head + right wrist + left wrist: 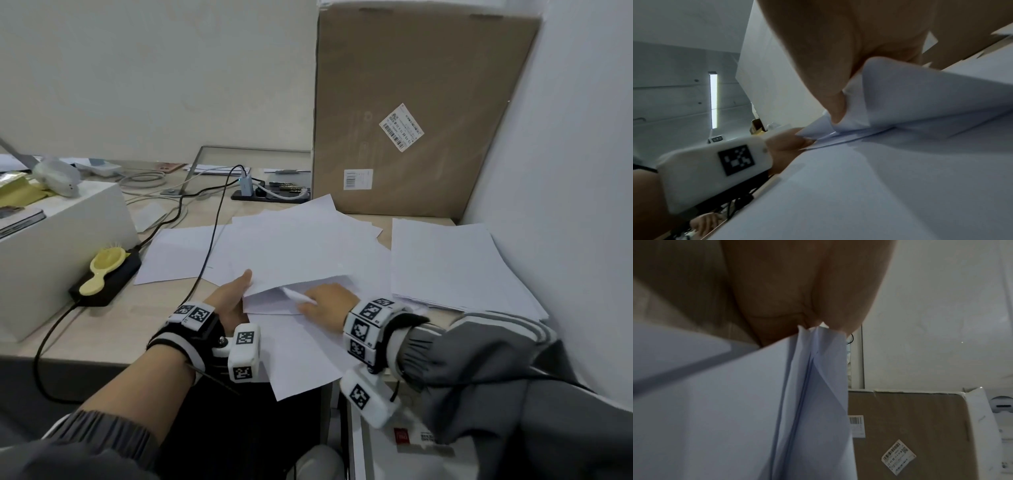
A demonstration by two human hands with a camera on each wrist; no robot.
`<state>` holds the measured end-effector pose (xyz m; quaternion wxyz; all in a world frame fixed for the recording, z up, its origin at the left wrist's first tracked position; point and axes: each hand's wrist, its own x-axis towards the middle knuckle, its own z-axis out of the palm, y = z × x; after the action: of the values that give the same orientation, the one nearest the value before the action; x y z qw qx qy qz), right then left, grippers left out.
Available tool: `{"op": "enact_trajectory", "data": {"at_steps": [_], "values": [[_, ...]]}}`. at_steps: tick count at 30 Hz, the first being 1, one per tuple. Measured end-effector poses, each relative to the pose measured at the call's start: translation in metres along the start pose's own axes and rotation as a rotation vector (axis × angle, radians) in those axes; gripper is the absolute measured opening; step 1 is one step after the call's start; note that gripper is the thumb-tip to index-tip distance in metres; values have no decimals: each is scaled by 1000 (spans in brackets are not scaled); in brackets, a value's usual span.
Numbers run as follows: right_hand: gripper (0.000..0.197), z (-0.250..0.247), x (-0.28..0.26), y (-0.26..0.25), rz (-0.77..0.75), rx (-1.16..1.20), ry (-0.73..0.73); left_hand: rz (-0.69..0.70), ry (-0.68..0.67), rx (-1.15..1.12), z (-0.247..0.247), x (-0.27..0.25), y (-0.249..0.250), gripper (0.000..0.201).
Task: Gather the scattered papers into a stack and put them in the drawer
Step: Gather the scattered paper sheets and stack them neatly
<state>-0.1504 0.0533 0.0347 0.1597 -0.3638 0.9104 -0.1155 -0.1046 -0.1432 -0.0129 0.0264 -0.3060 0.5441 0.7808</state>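
Note:
White papers (291, 246) lie fanned over the middle of the wooden desk (102, 329). My left hand (245, 284) pinches the near left corner of a lifted bundle, thumb on top. In the left wrist view several sheet edges (818, 369) meet between thumb and palm of the left hand (813, 305). My right hand (318, 298) reaches under the same bundle from the right, a curled corner over it. Its thumb (832, 104) presses that curled paper (900, 100). A neater stack (445, 267) lies at the right. One sheet (298, 359) overhangs the desk's front edge. No drawer is plainly seen.
A big cardboard box (411, 113) leans at the back right, against a white wall (565, 171). A white box (58, 246) stands at the left, with a yellow hairbrush (102, 267) on a black power brick (113, 284). A black cable (205, 260) crosses the leftmost sheet.

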Motion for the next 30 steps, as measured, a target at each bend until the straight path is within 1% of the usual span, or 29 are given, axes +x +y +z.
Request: {"op": "enact_trajectory", "data": {"at_steps": [1,3,4,5,6,8,10,11,13,14,16,17,18,19,20,22,23,24,27,30], "values": [[30,3,3,-9,-42,30,-17,3,-29,-6,-2,-1,1,48],[49,7,3,-25,-95,94,-83,-40,-80,0,-5,0,2,47],[56,7,1,-31,-109,115,-123,-65,-81,17,-6,-3,2,45],[58,8,0,-33,-127,129,-148,-71,-88,35,-6,-4,2,43],[56,6,-2,-32,-135,136,-161,-70,-99,51,-5,-6,2,40],[44,1,-6,-19,-134,146,-134,-70,-105,80,-4,-7,4,36],[36,-7,-10,3,-89,144,-88,-86,-84,127,0,-5,9,28],[34,-12,-13,16,-54,135,-60,-103,-66,190,2,-4,10,26],[36,-20,-17,42,45,110,3,-121,-15,357,11,3,12,37],[40,-23,-19,56,107,110,24,-97,35,425,15,6,14,39],[45,-26,-25,79,225,78,11,41,158,488,24,12,18,30],[40,-25,-26,90,261,47,-19,104,206,515,27,12,22,35],[28,-22,-28,99,288,28,-52,151,237,515,29,12,27,39],[22,-19,-29,105,307,35,-67,200,267,494,30,12,32,42],[25,-17,-29,110,321,59,-70,236,295,473,28,14,37,41],[42,-12,-29,116,325,92,-66,264,332,463,27,11,45,37],[47,-11,-28,116,318,93,-61,285,347,446,26,9,48,35],[47,-11,-28,114,314,96,-61,313,365,411,25,6,51,33],[40,-12,-25,112,321,131,-55,385,414,332,22,-3,62,25],[42,-13,-23,116,333,201,-9,433,441,239,12,-12,77,27]]}}
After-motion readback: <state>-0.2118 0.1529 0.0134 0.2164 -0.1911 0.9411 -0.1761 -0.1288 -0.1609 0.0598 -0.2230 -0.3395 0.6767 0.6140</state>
